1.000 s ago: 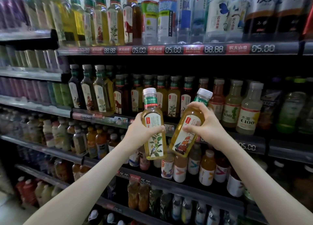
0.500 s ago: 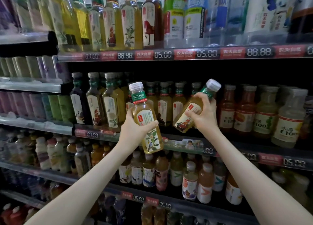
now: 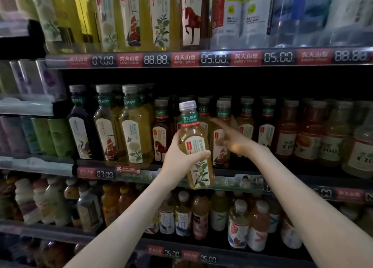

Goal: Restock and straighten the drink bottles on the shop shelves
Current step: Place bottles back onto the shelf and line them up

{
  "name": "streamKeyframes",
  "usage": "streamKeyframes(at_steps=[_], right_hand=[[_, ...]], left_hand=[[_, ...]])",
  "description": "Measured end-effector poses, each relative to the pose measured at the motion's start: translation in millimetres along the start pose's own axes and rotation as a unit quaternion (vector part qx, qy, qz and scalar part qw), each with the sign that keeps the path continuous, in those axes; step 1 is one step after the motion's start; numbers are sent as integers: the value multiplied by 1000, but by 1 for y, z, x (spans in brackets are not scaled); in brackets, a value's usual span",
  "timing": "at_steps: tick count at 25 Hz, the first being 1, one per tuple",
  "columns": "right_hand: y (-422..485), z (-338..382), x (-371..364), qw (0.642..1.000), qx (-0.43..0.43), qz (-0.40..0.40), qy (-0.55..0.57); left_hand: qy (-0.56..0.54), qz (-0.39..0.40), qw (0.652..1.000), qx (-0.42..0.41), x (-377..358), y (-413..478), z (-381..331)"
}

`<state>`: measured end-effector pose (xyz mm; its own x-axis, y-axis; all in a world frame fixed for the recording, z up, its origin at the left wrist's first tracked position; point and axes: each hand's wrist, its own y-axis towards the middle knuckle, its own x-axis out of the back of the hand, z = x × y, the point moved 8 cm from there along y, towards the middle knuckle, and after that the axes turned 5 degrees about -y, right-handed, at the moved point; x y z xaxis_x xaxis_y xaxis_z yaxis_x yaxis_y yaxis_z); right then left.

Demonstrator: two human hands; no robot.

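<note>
My left hand (image 3: 179, 156) grips a yellow-green tea bottle (image 3: 196, 146) with a white cap and a flower label, held upright and slightly tilted in front of the middle shelf (image 3: 252, 181). My right hand (image 3: 236, 142) is blurred, fingers spread, empty, just off a ship-label tea bottle (image 3: 221, 134) that stands in the middle shelf's front row. More tea bottles (image 3: 133, 126) stand in rows to the left on that shelf.
The top shelf (image 3: 201, 58) carries tall tea and water bottles above price tags. Orange juice bottles (image 3: 308, 132) fill the middle shelf's right. The lower shelf (image 3: 201, 255) holds mixed small bottles. Purple and green cans (image 3: 40, 134) sit at left.
My right hand set its ship-label bottle upright into the middle shelf row and let go. My left hand moved its bottle rightward. The camera came closer to the shelf.
</note>
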<state>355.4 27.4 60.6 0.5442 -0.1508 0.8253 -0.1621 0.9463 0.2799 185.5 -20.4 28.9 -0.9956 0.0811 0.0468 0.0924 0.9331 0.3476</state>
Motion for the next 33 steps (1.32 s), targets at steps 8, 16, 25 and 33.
streamKeyframes(at_steps=[8,16,25,33], right_hand=[[-92,21,-1,982,73,22,170],[-125,-26,27,975,-46,-157,153],[-145,-78,59,921,-97,-279,252],[-136,-125,98,887,-110,-368,258]], left_hand=[[-32,101,994,12,-54,4,-9],[36,178,983,-18,-121,4,-32],[76,67,993,-65,-102,23,-24],[283,-39,958,11,-81,48,14]])
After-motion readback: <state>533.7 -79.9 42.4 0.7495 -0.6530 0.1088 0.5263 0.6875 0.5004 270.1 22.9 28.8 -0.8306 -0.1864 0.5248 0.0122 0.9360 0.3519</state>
